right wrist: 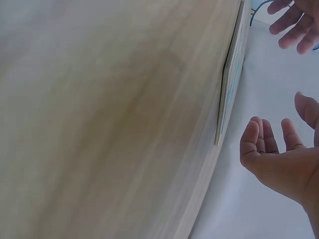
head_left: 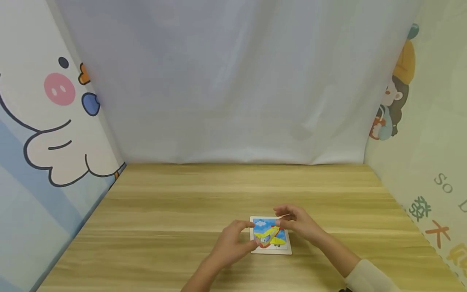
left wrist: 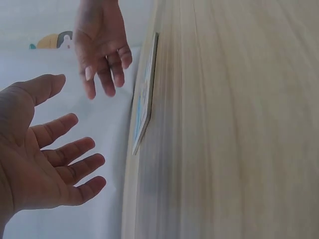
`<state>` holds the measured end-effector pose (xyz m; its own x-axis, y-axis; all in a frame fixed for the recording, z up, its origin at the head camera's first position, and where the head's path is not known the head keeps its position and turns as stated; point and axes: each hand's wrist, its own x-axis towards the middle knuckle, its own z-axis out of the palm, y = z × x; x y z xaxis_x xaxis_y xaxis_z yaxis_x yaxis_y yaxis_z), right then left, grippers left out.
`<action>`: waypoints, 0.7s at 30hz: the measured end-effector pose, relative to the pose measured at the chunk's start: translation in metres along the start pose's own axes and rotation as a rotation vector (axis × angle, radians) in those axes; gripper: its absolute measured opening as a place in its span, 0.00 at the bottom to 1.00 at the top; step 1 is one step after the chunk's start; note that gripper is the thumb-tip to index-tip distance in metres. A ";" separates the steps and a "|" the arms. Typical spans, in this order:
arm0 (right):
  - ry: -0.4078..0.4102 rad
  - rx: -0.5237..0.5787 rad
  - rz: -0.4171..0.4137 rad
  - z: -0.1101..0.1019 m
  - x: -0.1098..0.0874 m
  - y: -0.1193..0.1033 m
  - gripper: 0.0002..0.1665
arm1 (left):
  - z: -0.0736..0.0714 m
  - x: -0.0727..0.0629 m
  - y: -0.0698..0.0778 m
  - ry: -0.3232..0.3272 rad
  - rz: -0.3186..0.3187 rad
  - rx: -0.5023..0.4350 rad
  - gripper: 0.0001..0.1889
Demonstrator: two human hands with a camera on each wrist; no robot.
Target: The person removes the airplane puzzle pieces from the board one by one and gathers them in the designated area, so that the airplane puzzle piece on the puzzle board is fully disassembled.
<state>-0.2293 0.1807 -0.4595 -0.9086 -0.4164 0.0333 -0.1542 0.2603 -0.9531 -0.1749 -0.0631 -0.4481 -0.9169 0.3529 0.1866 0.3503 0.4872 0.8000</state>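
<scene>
Fingers (left wrist: 75,150) loose and gripping nothing, a left hand (head_left: 228,243) and right hand (head_left: 302,224) hover around a square white-bordered yellow-airplane board (head_left: 270,233) lying flat on the wood-grain surface (head_left: 164,227), apparently for both to reach.

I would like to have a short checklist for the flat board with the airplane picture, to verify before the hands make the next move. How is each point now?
1. White-edged board flat on the table: ok.
2. Airplane picture facing up: ok.
3. Left hand free, holding nothing: ok; the left wrist view shows it apart from the board.
4. Right hand free, holding nothing: ok; its wrist view shows a gap too.
5. Whole picture visible from the head view: not ok; both hands overlap its edges.
6. Picture fully seated within its border: cannot tell; too small.
</scene>
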 end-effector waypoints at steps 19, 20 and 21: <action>-0.073 -0.124 0.007 0.012 0.030 0.006 0.20 | 0.034 0.007 0.003 -0.225 0.047 0.277 0.24; -0.075 -0.138 0.008 0.013 0.031 0.006 0.19 | 0.036 0.006 0.005 -0.230 0.053 0.304 0.24; -0.080 -0.151 0.010 0.013 0.032 0.006 0.18 | 0.037 0.006 0.006 -0.239 0.058 0.335 0.25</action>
<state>-0.2544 0.1577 -0.4675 -0.8773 -0.4799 -0.0057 -0.2078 0.3905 -0.8969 -0.1716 -0.0282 -0.4631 -0.8375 0.5435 0.0568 0.4790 0.6800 0.5551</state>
